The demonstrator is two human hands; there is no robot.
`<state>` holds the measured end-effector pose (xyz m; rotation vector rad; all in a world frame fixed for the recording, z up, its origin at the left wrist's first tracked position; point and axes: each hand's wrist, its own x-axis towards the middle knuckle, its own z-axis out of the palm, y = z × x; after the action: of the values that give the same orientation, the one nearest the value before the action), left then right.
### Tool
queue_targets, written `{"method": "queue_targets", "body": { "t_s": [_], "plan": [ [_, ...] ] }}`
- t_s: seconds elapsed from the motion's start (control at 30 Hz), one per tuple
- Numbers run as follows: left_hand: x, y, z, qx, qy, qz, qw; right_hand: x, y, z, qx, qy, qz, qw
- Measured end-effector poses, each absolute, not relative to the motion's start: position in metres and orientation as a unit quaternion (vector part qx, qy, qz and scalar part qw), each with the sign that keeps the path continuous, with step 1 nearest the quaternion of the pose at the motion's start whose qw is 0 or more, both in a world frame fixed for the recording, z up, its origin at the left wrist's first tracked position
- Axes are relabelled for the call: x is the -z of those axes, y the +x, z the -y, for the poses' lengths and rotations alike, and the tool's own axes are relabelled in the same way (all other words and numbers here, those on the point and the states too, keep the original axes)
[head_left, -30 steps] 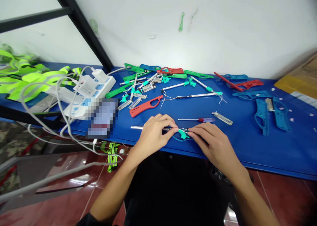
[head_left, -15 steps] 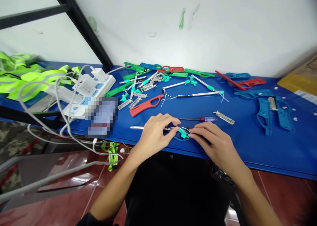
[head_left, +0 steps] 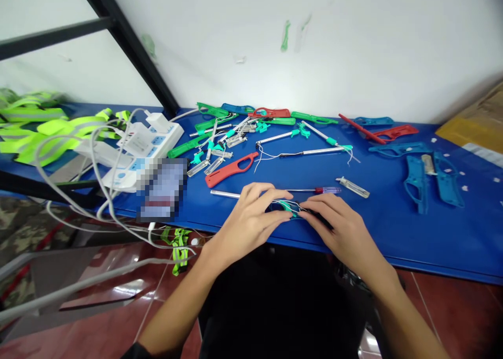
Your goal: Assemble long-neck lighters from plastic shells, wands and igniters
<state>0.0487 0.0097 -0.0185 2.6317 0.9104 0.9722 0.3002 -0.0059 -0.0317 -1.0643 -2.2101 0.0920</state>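
At the front edge of the blue table, my left hand [head_left: 249,220] and my right hand [head_left: 340,222] both grip a partly taken-apart stick lighter. Its metal tube [head_left: 225,194] sticks out to the left from under my left hand. Between my fingertips show its green trigger [head_left: 288,206] and loose white wires. My right fingers pinch its right end, where a dark part is mostly covered by the hand. Just beyond lies a screwdriver [head_left: 329,190] with a clear purple and red handle. A clear fuel tank [head_left: 353,187] rests to its right.
A red lighter shell [head_left: 230,171] lies ahead on the blue table [head_left: 377,217]. Behind it are several metal tubes with green triggers and wires. Blue shell halves [head_left: 417,183] lie right. A power strip [head_left: 128,173] with cables and a blurred phone [head_left: 163,188] are left; a carton [head_left: 475,123] is far right.
My left fingers have moved slightly right and closed further over the green trigger, covering more of it. The tube's free end has shifted a little right and up.
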Motion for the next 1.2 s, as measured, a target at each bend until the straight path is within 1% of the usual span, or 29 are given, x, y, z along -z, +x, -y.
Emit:
{"method": "queue_targets", "body": {
  "t_s": [0.23, 0.4, 0.57, 0.77, 0.9, 1.0, 1.1, 1.2],
  "plan": [
    [0.018, 0.050, -0.009, -0.316, 0.872, -0.350, 0.134, 0.031, 0.300, 0.006, -0.038, -0.411, 0.844, 0.342],
    [0.023, 0.053, -0.010, -0.316, 0.856, -0.392, 0.121, 0.030, 0.299, 0.006, -0.035, -0.412, 0.842, 0.347],
    [0.022, 0.054, -0.008, -0.328, 0.848, -0.395, 0.126, 0.030, 0.299, 0.005, -0.034, -0.416, 0.841, 0.344],
    [0.025, 0.059, -0.005, -0.359, 0.838, -0.406, 0.072, 0.031, 0.299, 0.005, -0.031, -0.419, 0.841, 0.341],
    [0.019, 0.058, -0.002, -0.369, 0.833, -0.408, 0.063, 0.031, 0.299, 0.006, -0.040, -0.420, 0.841, 0.339],
    [0.005, 0.049, 0.004, -0.363, 0.829, -0.414, 0.100, 0.031, 0.299, 0.006, -0.035, -0.423, 0.838, 0.343],
    [-0.006, 0.039, 0.011, -0.360, 0.818, -0.411, 0.181, 0.032, 0.300, 0.005, -0.026, -0.431, 0.832, 0.349],
    [-0.007, 0.036, 0.013, -0.396, 0.785, -0.409, 0.244, 0.031, 0.300, 0.005, -0.033, -0.445, 0.816, 0.367]
  ]
}}
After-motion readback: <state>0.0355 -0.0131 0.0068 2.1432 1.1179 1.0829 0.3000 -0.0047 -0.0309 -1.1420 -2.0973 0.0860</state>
